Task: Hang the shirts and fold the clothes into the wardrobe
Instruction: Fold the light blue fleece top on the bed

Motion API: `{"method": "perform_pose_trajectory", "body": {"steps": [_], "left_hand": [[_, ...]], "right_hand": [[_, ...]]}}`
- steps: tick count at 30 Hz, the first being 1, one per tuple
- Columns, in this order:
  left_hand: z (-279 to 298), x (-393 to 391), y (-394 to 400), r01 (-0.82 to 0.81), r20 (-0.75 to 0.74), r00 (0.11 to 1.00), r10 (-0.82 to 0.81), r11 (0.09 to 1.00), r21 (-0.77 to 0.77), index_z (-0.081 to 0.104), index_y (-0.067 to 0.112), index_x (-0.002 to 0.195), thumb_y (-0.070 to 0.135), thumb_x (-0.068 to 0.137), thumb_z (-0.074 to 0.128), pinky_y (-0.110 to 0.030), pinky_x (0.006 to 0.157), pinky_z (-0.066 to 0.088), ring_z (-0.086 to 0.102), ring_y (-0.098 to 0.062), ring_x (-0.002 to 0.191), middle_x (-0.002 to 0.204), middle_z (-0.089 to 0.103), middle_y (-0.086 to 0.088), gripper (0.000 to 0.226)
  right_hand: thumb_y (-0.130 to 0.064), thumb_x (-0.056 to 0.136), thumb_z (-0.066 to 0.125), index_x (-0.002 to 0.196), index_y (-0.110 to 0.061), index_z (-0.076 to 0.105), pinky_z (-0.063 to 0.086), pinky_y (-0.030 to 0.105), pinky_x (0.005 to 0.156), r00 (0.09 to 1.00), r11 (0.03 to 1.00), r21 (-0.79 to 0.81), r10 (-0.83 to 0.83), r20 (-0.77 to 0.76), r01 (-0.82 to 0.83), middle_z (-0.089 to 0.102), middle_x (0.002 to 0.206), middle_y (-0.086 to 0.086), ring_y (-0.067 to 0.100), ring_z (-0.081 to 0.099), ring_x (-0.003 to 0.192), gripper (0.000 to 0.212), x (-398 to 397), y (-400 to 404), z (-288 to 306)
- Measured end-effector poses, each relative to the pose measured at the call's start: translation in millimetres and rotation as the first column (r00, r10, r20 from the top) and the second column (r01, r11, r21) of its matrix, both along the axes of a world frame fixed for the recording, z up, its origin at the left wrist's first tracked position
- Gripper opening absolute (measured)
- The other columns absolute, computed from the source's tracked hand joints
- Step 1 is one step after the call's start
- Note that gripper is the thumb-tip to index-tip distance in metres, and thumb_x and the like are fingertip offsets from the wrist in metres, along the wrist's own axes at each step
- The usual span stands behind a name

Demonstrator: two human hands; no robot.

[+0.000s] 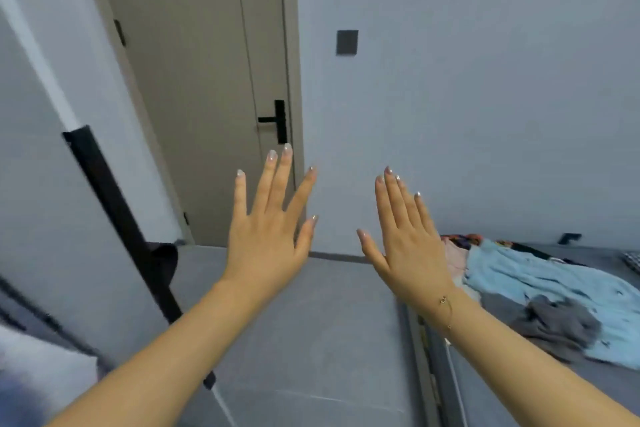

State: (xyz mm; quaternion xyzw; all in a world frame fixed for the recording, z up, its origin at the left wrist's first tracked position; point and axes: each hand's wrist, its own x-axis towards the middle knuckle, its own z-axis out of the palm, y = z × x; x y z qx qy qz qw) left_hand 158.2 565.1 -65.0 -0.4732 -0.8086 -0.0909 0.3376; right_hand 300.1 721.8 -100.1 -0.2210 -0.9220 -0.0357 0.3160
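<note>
While I stand facing the door (194, 87), both my arms reach out in front of me, backs of the hands up. My left hand (266, 232) has its fingers straight and spread wide, holding nothing; its fingertips overlap the door's lower right edge, just below the black handle (277, 121). My right hand (405, 243) is flat too, fingers straight and close together, thumb out to the side, nothing in it; it sits right of the door, against the bare wall (485, 97). Thin bracelet (445, 308) on my right wrist.

Left of the door & nearer me there's a white wardrobe panel (52, 201) w/ a long black bar handle (117, 218) running down it at a slant; view is blurred there, so can't tell more. Grey tiled floor (294, 340) runs from under my arms up to the door.

Clothes (540, 291) lie well right of the door, on a grey bed (519, 392) at my right side: a light blue piece on top, a grey one bunched in front of it, sth pink & a dark patterned bit behind. Neither hand touches them.

Farther back, a dark square switch plate (347, 42) sits on the wall right of the door, above handle height.
</note>
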Motion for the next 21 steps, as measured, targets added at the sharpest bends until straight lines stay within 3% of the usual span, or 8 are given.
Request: {"method": "perform_pose_trajectory", "body": {"steps": [8,10,13,18,21], "left_hand": [[-104.2,120.3,228.4,0.302,0.240,0.935,-0.259,0.939,-0.162,0.009,0.025,0.155,0.046,0.097,0.027,-0.058,0.118,0.010,0.000,-0.025,0.150,0.163,-0.003,-0.009,0.065],[-128.4,143.7,270.5,0.363,0.307,0.907,-0.289,0.906,-0.219,0.008,0.025,0.155,0.048,0.095,0.021,-0.058,0.118,0.009,0.000,-0.026,0.150,0.163,-0.004,-0.009,0.065],[-163.9,168.7,329.9,0.451,0.374,0.866,-0.333,0.843,-0.294,0.009,0.025,0.154,0.047,0.095,0.029,-0.059,0.118,0.008,0.003,-0.028,0.150,0.162,0.000,-0.011,0.065],[-228.4,195.2,430.6,0.590,0.503,0.774,-0.384,0.726,-0.353,0.013,0.025,0.152,0.045,0.094,0.036,-0.055,0.118,0.003,0.007,-0.028,0.150,0.162,0.006,-0.011,0.066],[-275.6,203.5,501.7,0.660,0.572,0.713,-0.405,0.663,-0.354,0.021,0.024,0.151,0.044,0.092,0.040,-0.057,0.118,0.010,0.014,-0.030,0.148,0.160,0.013,-0.012,0.065]], "right_hand": [[-0.049,0.097,0.025,0.153,-0.012,0.008,0.014,0.045,0.120,0.940,0.931,-0.159,-0.305,0.153,0.328,0.009,0.161,0.009,0.025,0.010,0.149,0.070,163.2,170.6,-100.4],[-0.047,0.099,0.032,0.153,-0.012,0.008,0.016,0.047,0.120,0.910,0.895,-0.197,-0.364,0.198,0.401,0.008,0.161,0.010,0.026,0.010,0.149,0.069,193.2,201.4,-124.5],[-0.041,0.099,0.046,0.153,-0.013,0.009,0.017,0.048,0.120,0.865,0.826,-0.271,-0.434,0.252,0.493,0.008,0.161,0.011,0.027,0.011,0.149,0.072,230.4,241.4,-158.3],[-0.044,0.101,0.037,0.152,-0.018,0.000,0.008,0.042,0.122,0.784,0.699,-0.362,-0.506,0.361,0.617,-0.003,0.161,0.005,0.023,0.001,0.150,0.069,271.2,304.2,-221.6],[-0.047,0.102,0.028,0.153,-0.022,-0.006,0.003,0.037,0.122,0.736,0.604,-0.421,-0.525,0.428,0.676,-0.013,0.160,0.001,0.019,-0.006,0.150,0.066,284.2,352.4,-268.9]]}}
